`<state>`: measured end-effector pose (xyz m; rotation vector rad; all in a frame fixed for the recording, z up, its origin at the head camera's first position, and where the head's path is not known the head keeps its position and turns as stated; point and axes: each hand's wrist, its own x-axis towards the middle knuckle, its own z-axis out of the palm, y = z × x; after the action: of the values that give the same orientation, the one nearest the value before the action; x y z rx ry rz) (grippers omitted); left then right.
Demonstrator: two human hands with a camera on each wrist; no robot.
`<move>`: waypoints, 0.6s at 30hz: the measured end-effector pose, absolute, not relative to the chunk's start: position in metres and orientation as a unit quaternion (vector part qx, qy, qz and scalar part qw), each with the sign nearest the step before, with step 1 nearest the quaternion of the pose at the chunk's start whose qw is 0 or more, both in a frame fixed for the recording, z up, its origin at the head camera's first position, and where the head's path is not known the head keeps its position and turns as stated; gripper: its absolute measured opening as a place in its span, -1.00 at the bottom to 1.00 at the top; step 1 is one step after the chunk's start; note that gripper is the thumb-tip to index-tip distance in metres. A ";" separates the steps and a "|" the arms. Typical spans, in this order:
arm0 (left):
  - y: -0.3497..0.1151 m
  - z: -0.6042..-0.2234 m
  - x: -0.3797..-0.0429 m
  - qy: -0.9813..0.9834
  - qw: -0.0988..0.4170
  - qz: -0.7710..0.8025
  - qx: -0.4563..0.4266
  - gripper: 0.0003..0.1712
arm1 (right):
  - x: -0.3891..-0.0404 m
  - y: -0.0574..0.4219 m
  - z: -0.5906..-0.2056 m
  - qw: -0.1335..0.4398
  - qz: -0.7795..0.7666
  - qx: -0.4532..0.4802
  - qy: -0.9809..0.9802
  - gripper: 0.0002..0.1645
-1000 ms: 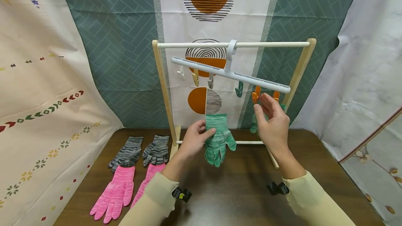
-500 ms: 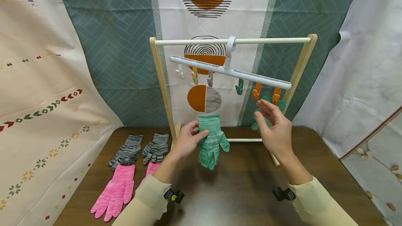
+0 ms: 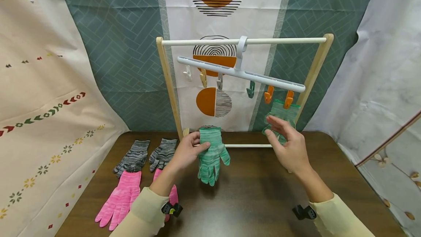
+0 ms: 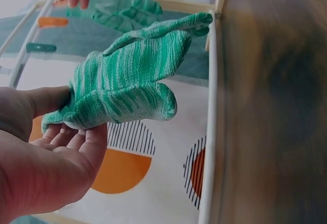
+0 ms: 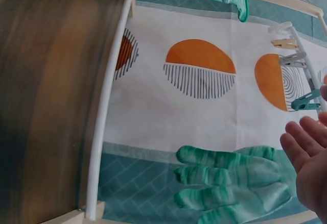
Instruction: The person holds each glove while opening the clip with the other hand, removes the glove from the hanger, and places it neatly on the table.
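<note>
A green striped knit glove [image 3: 212, 156] hangs fingers down from my left hand [image 3: 186, 153], which pinches it near the cuff between thumb and fingers. The left wrist view shows the same glove [image 4: 133, 71] with the thumb on one side and fingers on the other. A second green glove [image 3: 283, 114] hangs from an orange clip [image 3: 288, 100] at the right end of the white hanger [image 3: 240, 73]. My right hand [image 3: 289, 145] is in front of that glove, fingers relaxed and holding nothing; in the right wrist view the glove [image 5: 235, 183] hangs beside the hand.
The hanger tilts down to the right on a rack's white top rod [image 3: 283, 41]. Several other clips hang along it, including a dark green clip [image 3: 251, 89]. Two grey gloves [image 3: 133, 156] and pink gloves [image 3: 120, 200] lie on the left of the brown table [image 3: 250, 200].
My left hand has moved left and slightly down with the green glove. My right hand has dropped away from the orange clips, and more of the hanging glove shows.
</note>
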<state>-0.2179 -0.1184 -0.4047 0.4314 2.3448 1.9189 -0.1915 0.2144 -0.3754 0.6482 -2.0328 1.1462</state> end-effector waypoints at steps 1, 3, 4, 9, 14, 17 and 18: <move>-0.120 -0.406 -0.218 0.766 0.042 0.627 0.137 -0.61 | -0.191 0.216 -0.377 0.350 0.435 0.253 -0.790 -0.38; -0.123 -0.409 -0.216 0.767 0.046 0.627 0.131 -0.60 | -0.190 0.217 -0.381 0.343 0.424 0.258 -0.797 -0.38; -0.125 -0.410 -0.216 0.766 0.049 0.628 0.129 -0.60 | -0.189 0.218 -0.382 0.340 0.421 0.262 -0.799 -0.37; -0.134 -0.417 -0.212 0.770 0.064 0.624 0.120 -0.62 | -0.187 0.221 -0.387 0.331 0.416 0.269 -0.803 -0.33; -0.140 -0.426 -0.209 0.776 0.081 0.616 0.106 -0.45 | -0.183 0.226 -0.392 0.321 0.407 0.267 -0.812 -0.33; -0.143 -0.431 -0.207 0.780 0.091 0.612 0.093 -0.32 | -0.182 0.228 -0.396 0.315 0.402 0.264 -0.818 -0.35; -0.144 -0.432 -0.206 0.780 0.095 0.612 0.091 -0.32 | -0.182 0.229 -0.397 0.314 0.400 0.263 -0.820 -0.34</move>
<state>-0.2064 -0.1438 -0.4324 0.2709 2.3112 1.8144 -0.1816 0.2291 -0.3971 0.6919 -2.1607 1.0549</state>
